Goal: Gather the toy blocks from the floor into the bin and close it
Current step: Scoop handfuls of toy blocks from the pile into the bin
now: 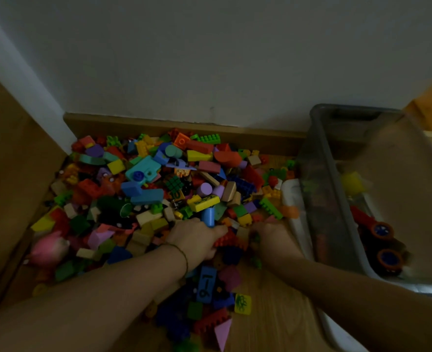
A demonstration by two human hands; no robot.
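The toy blocks (159, 186) lie in a deep heap on the floor (281, 313), filling the centre and left of the frame up to the wall. The bin (321, 189) stands open at the right edge, just beside the heap. Inside it we make out a toy car (377, 237) and a yellow piece, so we judge the gathering to be at an early stage. The left hand (197, 240), at lower centre, curls fingers and thumb round a red studded brick (225, 241). The right hand (273, 240), just to its right, is dug into the pile with its fingertips buried, and we cannot tell whether it grips anything. Hazard one: a two-handed scoop of loose, mixed shapes may shed pieces on the way over the bin wall, and the cylinders would roll off. Hazard two: a white lid (292, 199) appears to lie along the bin's left side, touching the heap, so dropped blocks may land on it and hinder closing. Hazard three: the heap looks large against the bin, and overfilling may keep the lid from seating. Hazard four: in this dim light, dark blocks may be missed.
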